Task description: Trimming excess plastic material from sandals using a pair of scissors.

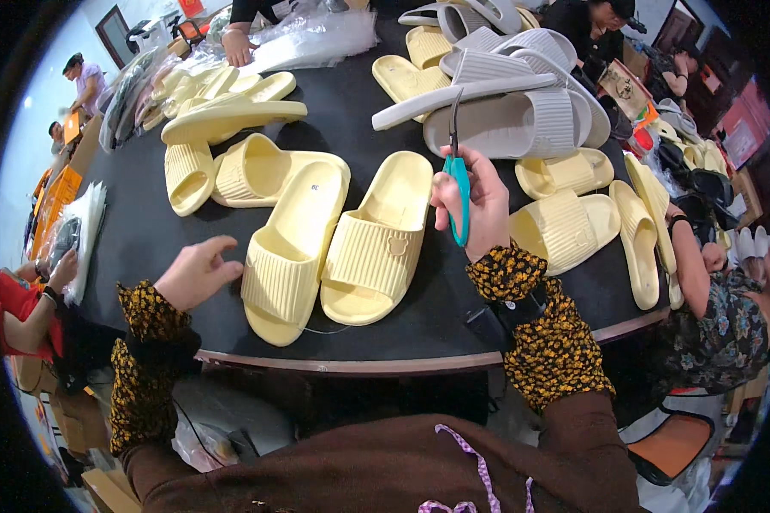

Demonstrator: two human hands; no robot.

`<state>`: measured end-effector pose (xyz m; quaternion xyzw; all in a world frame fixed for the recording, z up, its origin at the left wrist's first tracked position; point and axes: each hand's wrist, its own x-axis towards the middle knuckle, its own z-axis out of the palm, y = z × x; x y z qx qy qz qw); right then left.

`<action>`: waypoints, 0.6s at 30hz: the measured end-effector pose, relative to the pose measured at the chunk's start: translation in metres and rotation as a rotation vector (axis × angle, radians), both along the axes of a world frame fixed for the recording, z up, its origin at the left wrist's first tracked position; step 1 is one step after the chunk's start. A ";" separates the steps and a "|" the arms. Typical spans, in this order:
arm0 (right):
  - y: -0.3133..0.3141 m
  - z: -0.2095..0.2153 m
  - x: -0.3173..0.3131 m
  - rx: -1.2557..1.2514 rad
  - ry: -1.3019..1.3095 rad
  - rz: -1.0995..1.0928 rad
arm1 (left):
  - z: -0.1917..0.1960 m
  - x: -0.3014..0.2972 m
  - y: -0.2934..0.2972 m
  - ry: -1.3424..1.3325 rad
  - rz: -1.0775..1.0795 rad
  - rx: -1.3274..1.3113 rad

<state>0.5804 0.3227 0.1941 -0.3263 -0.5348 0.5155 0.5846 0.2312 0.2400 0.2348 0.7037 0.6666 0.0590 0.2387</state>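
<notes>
Two pale yellow ribbed slide sandals lie side by side on the dark table before me: the left slide (pixel 279 289) and the right slide (pixel 372 256), which has a small bear-shaped emblem on its strap. A thin pale loop of thread (pixel 325 331) shows at their toes. My left hand (pixel 198 272) hovers just beside the left slide, thumb and fingers apart, holding nothing. In my right hand (pixel 479 201) are scissors (pixel 459 192) with teal handles, blades pointing away from me toward the grey slides. The right hand is raised to the right of the pair.
Piled grey slides (pixel 522 120) stand at the far right, with more yellow slides (pixel 565 227) below them. Other yellow slides (pixel 231 115) lie at the far left near clear plastic bags (pixel 316 43). Co-workers sit around the table (pixel 453 338).
</notes>
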 end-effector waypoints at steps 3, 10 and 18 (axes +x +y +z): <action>0.001 -0.001 -0.003 -0.027 -0.019 -0.013 | -0.013 0.011 -0.010 -0.325 0.108 -0.178; -0.003 0.003 0.001 -0.007 -0.068 -0.124 | -0.022 0.052 0.005 -0.536 0.023 -0.247; -0.007 0.006 0.013 0.104 -0.061 -0.168 | -0.013 0.097 0.035 -0.363 -0.179 -0.115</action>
